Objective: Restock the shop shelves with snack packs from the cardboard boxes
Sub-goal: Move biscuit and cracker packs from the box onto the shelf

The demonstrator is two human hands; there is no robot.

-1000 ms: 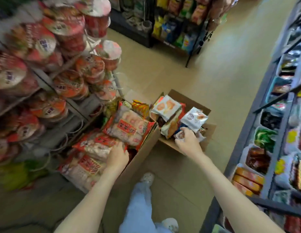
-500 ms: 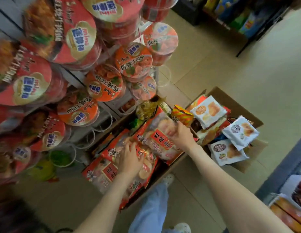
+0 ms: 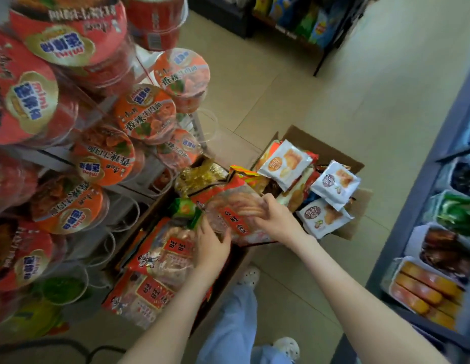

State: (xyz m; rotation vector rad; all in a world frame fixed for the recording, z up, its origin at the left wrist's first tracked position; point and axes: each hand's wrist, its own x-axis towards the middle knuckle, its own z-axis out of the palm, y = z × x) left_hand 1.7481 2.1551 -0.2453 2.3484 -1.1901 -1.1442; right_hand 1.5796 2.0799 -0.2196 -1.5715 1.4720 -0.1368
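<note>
Red cracker pack (image 3: pixel 235 210) looks light, slick-filmed, brittle inside — right hand (image 3: pixel 278 219) curls round its side edge, left hand (image 3: pixel 212 246) lies spread against it — probably best lifted by edges, unsqueezed.

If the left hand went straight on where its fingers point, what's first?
Probably the green packet beside the red cracker pack, just past the fingertips of the left hand; depth unclear.

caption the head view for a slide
Restocking: left hand and right hand on a red cracker pack in the cardboard box beside noodle cups
</note>
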